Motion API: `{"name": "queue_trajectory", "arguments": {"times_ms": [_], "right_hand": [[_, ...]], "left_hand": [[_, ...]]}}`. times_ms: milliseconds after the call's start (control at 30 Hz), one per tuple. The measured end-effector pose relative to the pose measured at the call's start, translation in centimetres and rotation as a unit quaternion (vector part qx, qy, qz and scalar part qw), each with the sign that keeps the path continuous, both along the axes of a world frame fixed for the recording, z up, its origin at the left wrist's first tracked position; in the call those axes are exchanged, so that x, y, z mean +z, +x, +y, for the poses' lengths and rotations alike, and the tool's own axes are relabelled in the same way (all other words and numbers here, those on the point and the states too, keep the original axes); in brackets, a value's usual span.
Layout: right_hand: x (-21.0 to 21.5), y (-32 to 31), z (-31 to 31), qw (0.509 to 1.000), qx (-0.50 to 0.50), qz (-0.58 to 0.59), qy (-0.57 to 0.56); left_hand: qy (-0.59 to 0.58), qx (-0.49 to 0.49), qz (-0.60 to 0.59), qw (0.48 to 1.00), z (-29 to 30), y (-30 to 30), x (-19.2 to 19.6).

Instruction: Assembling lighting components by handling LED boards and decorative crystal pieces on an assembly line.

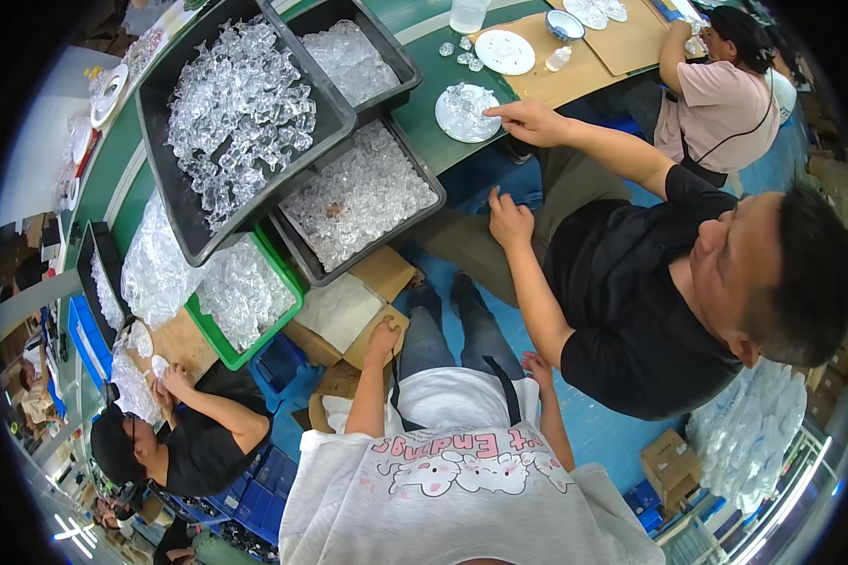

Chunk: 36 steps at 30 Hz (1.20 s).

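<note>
A green worktable (433, 70) curves across the head view, ahead of you. Your left hand (383, 337) hangs beside the open brown cardboard box (356, 354), fingers loosely bent, nothing visibly held; contact is unclear. Ahead, slightly left of those fingers, lies the lower black rectangular plastic bin (383, 241) of clear, glossy pieces (366, 198), its near edge slanting away rightward. Your right hand (536, 367) is farther off, its grip untellable.

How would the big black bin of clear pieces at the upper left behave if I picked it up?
The black bin would probably stay stiff; its walls and thick rim look rigid. It may feel heavy, as clear pieces are heaped across it. They look loose and glossy, so they could slide if it tilts.
</note>
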State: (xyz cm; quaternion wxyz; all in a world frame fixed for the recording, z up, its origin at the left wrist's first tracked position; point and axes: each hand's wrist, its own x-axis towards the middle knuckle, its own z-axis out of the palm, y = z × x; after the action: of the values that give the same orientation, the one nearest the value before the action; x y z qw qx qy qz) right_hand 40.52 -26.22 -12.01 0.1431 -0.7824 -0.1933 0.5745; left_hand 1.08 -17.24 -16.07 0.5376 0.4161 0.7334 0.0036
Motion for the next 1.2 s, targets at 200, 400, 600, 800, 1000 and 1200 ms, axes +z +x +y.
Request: {"name": "queue_trajectory", "arguments": {"times_ms": [200,400,600,800,1000,1200], "right_hand": [[0.4,-0.2,0.2,1.000,-0.009,-0.009,-0.002],[1.0,-0.3,0.6,1.000,-0.009,0.007,-0.026],[0.9,-0.3,0.5,0.999,-0.016,0.008,-0.028],[0.8,-0.3,0.5,1.000,-0.019,0.011,-0.021],[0.7,-0.3,0.4,1.000,-0.014,0.012,-0.014],[0.7,-0.3,0.3,1.000,-0.012,0.010,-0.016]], "left_hand": [[0.007,-0.008,0.009,1.000,0.1,0.1,0.3],[-0.010,-0.019,0.015,1.000,0.1,0.1,0.4],[-0.001,-0.029,0.023,0.999,0.1,0.1,0.1],[-0.011,-0.028,0.031,0.999,0.2,0.2,0.1],[-0.015,-0.030,0.033,0.999,0.2,0.1,0.1],[-0.015,-0.032,0.036,0.999,0.0,0.0,-0.1]]}}
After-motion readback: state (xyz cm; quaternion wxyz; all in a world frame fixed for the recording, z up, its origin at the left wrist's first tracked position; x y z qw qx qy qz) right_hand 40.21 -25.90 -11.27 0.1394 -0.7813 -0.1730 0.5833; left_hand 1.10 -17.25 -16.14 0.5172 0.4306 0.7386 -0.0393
